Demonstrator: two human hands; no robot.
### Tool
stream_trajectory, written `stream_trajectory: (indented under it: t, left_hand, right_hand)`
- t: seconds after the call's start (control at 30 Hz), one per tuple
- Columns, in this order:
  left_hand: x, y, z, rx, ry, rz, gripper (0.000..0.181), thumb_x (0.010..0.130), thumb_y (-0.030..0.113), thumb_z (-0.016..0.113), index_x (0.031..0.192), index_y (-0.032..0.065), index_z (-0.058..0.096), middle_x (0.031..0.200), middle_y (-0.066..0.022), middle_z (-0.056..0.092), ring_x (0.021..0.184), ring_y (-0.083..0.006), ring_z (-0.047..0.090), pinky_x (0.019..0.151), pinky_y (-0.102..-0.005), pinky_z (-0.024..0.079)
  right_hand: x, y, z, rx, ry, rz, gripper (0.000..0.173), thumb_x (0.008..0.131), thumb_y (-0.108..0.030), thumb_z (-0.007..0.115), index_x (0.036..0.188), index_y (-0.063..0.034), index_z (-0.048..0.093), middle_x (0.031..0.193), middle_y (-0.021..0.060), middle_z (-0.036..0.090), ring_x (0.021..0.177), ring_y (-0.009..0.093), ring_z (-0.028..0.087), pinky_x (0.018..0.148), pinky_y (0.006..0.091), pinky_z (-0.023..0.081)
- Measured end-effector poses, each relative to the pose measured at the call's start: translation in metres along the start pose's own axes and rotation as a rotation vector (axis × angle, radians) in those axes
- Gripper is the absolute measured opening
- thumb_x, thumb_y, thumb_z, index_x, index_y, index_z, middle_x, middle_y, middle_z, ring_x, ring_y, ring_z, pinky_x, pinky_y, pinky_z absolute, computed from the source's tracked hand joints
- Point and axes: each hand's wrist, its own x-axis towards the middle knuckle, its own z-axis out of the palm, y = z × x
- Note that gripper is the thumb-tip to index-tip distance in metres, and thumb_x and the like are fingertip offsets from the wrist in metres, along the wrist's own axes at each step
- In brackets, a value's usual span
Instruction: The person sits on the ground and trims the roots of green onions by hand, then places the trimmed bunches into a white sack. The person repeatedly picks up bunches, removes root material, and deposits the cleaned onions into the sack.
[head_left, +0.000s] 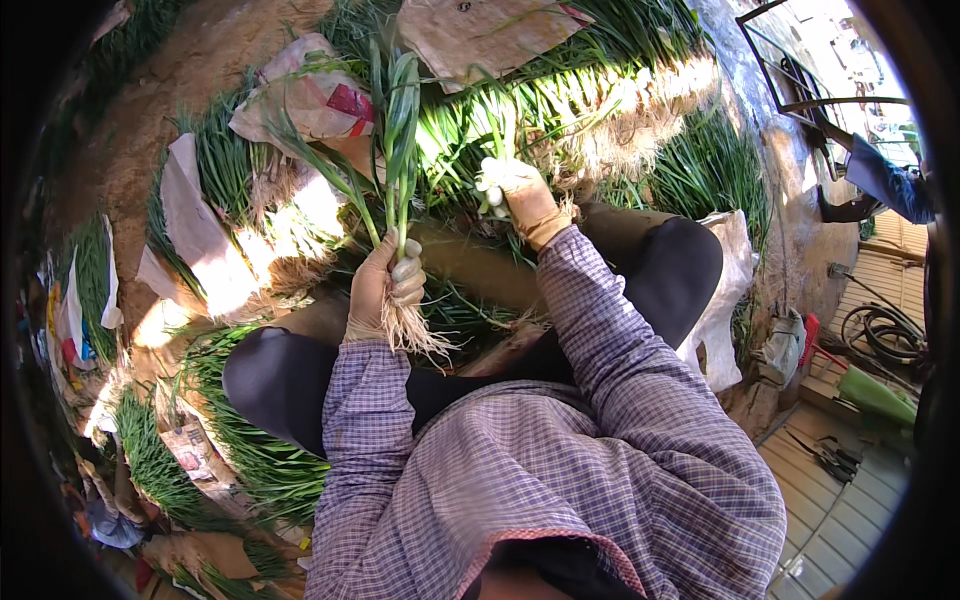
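My left hand, in a light work glove, is closed around a small bunch of leafy green plants with roots. The leaves stand up above the fist and pale, stringy roots hang below it. My right hand, gloved too, is at the near edge of a sunlit row of the same plants. Its fingers are curled by a pale green stalk; whether they grip it is unclear. More loose leaves lie between my crossed legs, below the hands.
Rooted green bundles lie to the left, some with paper sheets. Another paper piece covers leaves ahead. At right are a metal frame, a coiled hose, pliers-like tools and a person's arm.
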Motion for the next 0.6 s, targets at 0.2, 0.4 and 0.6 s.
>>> stream_trajectory:
  t: [0.2,0.4,0.6]
  left_hand:
    - [0.004,-0.005,0.004,0.051,0.036,-0.033,0.039,0.096,0.037,0.042,0.083,0.002,0.055,0.051,0.0014,0.036,0.038,-0.0065,0.03,0.032,-0.0198,0.023]
    - [-0.001,-0.01,0.005,0.121,0.071,0.003,0.038,0.096,0.038,0.042,0.083,0.0033,0.054,0.053,0.0015,0.037,0.04,-0.0067,0.03,0.035,-0.0207,0.023]
    - [0.003,-0.015,0.009,0.23,0.09,-0.044,0.036,0.095,0.035,0.046,0.084,0.0023,0.054,0.054,0.0015,0.037,0.042,-0.0073,0.032,0.036,-0.0204,0.025]
  right_hand:
    - [-0.017,0.022,0.052,0.118,-0.313,0.245,0.023,0.09,-0.027,0.058,0.094,-0.005,0.061,0.073,-0.0002,0.06,0.054,0.005,0.05,0.046,0.0182,0.036]
    - [-0.006,0.028,0.031,0.012,0.041,-0.093,0.019,0.089,-0.017,0.057,0.094,0.001,0.058,0.079,0.0039,0.063,0.067,0.009,0.059,0.059,0.0214,0.047]
    - [0.009,0.037,0.047,0.283,0.074,0.177,0.019,0.089,-0.018,0.058,0.102,-0.0044,0.059,0.083,0.0042,0.063,0.071,0.01,0.058,0.062,0.0234,0.048]
